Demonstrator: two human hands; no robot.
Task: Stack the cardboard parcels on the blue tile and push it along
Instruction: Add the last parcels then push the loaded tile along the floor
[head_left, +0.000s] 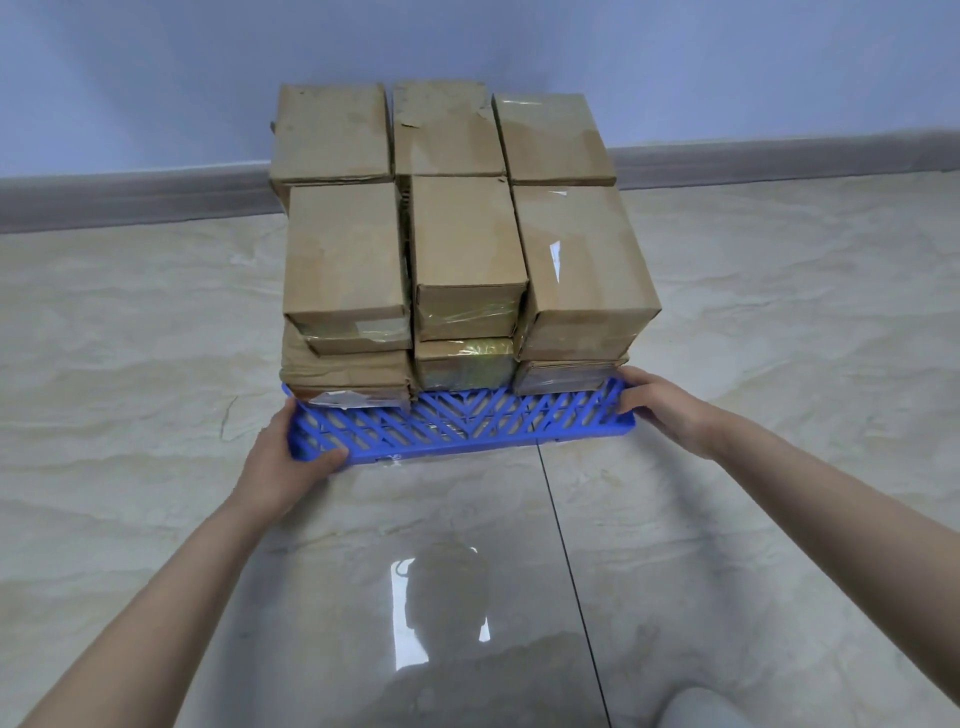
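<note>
Gripping tile (467, 423), left hand (283, 460), right hand (670, 410), parcels (467, 249) pointing away

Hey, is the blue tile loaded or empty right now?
Loaded: cardboard parcels are stacked in layers over the blue tile, leaving only its near strip bare.

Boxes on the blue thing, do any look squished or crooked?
Yes. The lower parcel at the front left looks crumpled and bulges under the one above. The back middle parcel has torn paper on top. The rest sit fairly straight on the blue tile.
</note>
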